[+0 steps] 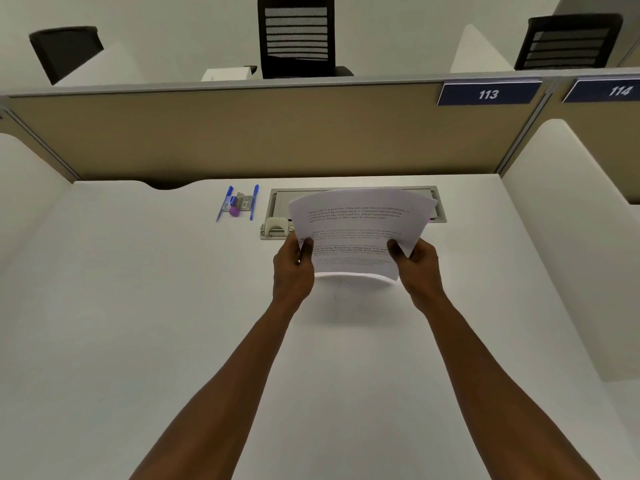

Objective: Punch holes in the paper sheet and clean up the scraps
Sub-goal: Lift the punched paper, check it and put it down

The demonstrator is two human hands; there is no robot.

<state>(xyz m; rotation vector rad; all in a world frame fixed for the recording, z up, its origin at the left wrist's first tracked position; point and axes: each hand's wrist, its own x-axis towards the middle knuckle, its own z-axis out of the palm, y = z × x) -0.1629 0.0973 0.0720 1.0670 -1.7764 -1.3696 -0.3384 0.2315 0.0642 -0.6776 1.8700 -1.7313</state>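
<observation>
Both hands, left hand (292, 268) and right hand (419, 268), pinch the paper sheet (356, 233) by its near side edges, thumbs on top, above the white tabletop (138, 306). A hole punch (276, 229) sits at ten o'clock of it; pens (239, 202) beyond, then a beige partition (242, 133).

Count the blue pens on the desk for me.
2. One blue pen lies at the left of the small stationery cluster, the other blue pen at its right, both left of the hole punch. The held paper could hide more.
</observation>
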